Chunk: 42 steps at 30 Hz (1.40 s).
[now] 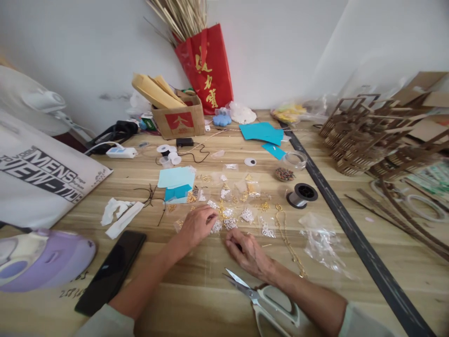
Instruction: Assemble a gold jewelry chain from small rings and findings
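Note:
My left hand (198,225) rests at the near left side of small silver beads (216,227), its fingers bent and closed together. What its fingertips hold, if anything, is too small to make out. My right hand (248,250) lies on the table just below another pile of silver beads (230,223), fingers curled inward; anything inside them is hidden. Gold-coloured findings (251,188) in small clear bags spread beyond both hands. Silver rings (267,228) and a gold chain (288,234) lie to the right. Opened scissors (253,294) sit under my right forearm.
A black phone (111,271) and a purple device (52,262) occupy the left. A wire spool (303,194), a dish of brown beads (285,174) and plastic bags (321,241) lie right. Woven baskets (358,145) stand far right. A cardboard box (178,119) and red bag (210,70) stand behind.

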Each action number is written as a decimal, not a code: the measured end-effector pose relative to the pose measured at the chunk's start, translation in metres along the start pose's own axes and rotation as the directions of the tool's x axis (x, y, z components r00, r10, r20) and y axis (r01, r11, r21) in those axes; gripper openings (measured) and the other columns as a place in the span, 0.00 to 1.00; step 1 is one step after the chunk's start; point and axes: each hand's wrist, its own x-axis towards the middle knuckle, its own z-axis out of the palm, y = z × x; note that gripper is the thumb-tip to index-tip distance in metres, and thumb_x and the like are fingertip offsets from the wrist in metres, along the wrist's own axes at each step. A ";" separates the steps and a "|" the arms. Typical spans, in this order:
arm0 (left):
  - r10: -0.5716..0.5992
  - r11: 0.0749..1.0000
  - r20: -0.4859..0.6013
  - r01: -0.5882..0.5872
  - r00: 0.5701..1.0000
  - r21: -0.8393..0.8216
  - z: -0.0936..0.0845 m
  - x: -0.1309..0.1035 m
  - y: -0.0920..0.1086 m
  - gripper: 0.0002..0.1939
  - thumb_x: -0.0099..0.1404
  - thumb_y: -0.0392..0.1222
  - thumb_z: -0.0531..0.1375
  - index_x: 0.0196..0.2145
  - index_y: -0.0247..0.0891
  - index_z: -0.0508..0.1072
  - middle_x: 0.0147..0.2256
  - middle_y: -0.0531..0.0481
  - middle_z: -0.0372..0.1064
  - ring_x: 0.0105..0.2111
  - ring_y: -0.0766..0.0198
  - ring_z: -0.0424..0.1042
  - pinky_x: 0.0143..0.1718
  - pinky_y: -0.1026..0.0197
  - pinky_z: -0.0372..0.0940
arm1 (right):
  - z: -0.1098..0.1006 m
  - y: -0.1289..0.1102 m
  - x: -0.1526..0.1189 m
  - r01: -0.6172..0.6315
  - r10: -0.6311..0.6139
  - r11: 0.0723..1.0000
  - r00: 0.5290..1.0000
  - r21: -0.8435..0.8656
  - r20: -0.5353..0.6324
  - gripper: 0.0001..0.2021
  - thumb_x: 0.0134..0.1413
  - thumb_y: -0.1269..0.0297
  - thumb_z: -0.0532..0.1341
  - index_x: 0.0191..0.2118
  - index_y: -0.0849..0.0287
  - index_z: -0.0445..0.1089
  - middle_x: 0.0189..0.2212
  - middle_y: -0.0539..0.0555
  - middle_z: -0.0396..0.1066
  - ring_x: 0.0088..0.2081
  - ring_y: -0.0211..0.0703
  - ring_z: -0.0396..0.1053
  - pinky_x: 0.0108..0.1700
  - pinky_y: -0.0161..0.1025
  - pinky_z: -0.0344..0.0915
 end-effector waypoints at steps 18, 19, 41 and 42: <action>0.156 0.968 0.136 -0.179 0.978 0.178 0.010 0.030 -0.008 0.11 0.66 0.34 0.54 0.30 0.36 0.75 0.33 0.46 0.72 0.37 0.58 0.69 0.42 0.59 0.61 | -0.001 0.003 0.001 -0.045 0.044 0.996 0.999 0.079 0.017 0.05 0.62 0.70 0.49 0.35 0.57 0.58 0.20 0.43 0.56 0.20 0.34 0.52 0.26 0.32 0.50; 0.156 0.966 0.142 -0.181 0.978 0.187 0.010 0.030 -0.009 0.11 0.66 0.34 0.54 0.31 0.36 0.75 0.33 0.46 0.72 0.37 0.58 0.69 0.42 0.59 0.60 | -0.001 0.003 0.001 -0.045 0.044 0.996 0.999 0.075 0.015 0.05 0.62 0.71 0.49 0.35 0.57 0.58 0.20 0.43 0.56 0.20 0.34 0.51 0.26 0.32 0.50; 0.174 0.951 0.180 -0.213 0.968 0.225 0.010 0.040 -0.006 0.09 0.62 0.30 0.53 0.26 0.37 0.70 0.30 0.49 0.69 0.33 0.61 0.68 0.35 0.62 0.59 | -0.002 0.003 0.001 -0.040 0.037 0.997 0.999 0.064 0.037 0.05 0.62 0.70 0.49 0.34 0.57 0.57 0.20 0.43 0.56 0.21 0.33 0.52 0.26 0.32 0.49; 0.173 0.955 0.171 -0.207 0.970 0.213 0.008 0.040 -0.005 0.09 0.61 0.30 0.53 0.26 0.37 0.70 0.30 0.49 0.69 0.33 0.61 0.68 0.34 0.62 0.59 | -0.002 0.003 0.001 -0.039 0.037 0.997 0.999 0.063 0.035 0.05 0.62 0.70 0.49 0.34 0.57 0.57 0.20 0.43 0.56 0.21 0.33 0.52 0.26 0.32 0.49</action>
